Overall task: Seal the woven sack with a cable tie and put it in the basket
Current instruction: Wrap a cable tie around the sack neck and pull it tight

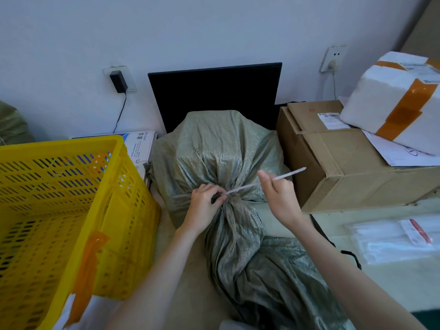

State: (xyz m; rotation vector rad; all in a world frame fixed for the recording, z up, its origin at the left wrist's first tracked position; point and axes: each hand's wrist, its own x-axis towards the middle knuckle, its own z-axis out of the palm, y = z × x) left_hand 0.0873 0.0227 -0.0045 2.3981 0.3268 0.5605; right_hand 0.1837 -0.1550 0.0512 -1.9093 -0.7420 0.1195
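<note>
A grey-green woven sack (214, 148) lies on the table in the middle, its neck gathered and its loose mouth spread toward me. A white cable tie (245, 186) circles the neck, with its tail running up and right. My left hand (204, 206) pinches the tie at the neck of the sack. My right hand (278, 194) grips the tail, and the tip sticks out past the fingers. A yellow slotted plastic basket (59, 210) stands at the left, patched with orange tape.
A brown cardboard box (345, 158) sits right of the sack, with a taped white foam box (392, 96) on it. A black monitor (214, 91) leans on the wall behind. A clear packet of white ties (395, 239) lies at right. Another green sack (12, 125) shows far left.
</note>
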